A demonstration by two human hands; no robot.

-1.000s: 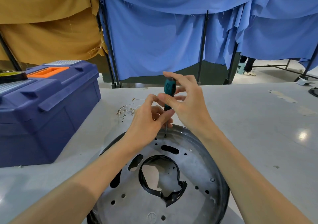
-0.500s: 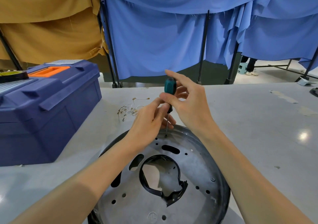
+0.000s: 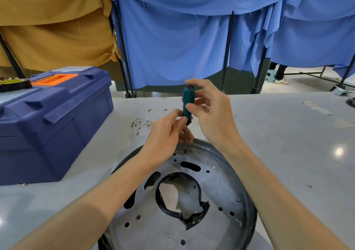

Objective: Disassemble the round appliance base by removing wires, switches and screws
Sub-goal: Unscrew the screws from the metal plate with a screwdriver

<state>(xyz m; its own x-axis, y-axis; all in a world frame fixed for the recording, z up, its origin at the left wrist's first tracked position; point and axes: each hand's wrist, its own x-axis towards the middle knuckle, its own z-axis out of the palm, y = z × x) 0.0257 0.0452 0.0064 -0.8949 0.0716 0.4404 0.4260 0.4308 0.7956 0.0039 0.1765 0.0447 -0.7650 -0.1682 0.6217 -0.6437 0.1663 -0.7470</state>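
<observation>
Base: the round grey metal appliance base (image 3: 221, 182) lies flat on the pale grey table (image 3: 288, 144), close in front of the person and just right of the dark blue plastic toolbox (image 3: 57, 119).
Centre of base: a cracked black plastic ring (image 3: 196, 217) lines the middle opening.
Tool: the teal-handled screwdriver (image 3: 187, 104) stands near upright, with its tip on a small dark screw (image 3: 185, 151) at the far rim.
Right hand: the right hand (image 3: 213, 115) pinches the teal handle between thumb and fingertips.
Left hand: the left hand (image 3: 165, 134) is close against the right, its fingers curled at the foot of the handle where the shaft begins.
Wires: a bundle of thin white wires with metal terminals (image 3: 146, 122) lies on the table beyond the base, apart from it.
Remaining: at least one more screw head (image 3: 237, 200) shows at the right of the base. No switches are visible.
Step (judged): backing out the far-rim screw.
Risk 1: the tip could climb out of the screw head and round it off. Likely causes are a light fingertip grip and too little downward pressure.
Risk 2: neither hand holds the base, so it could turn or slide under torque.
Risk 3: a slipped tip would land near the left fingers.
Risk 4: the freed screw could drop through a hole in the base or roll away.
</observation>
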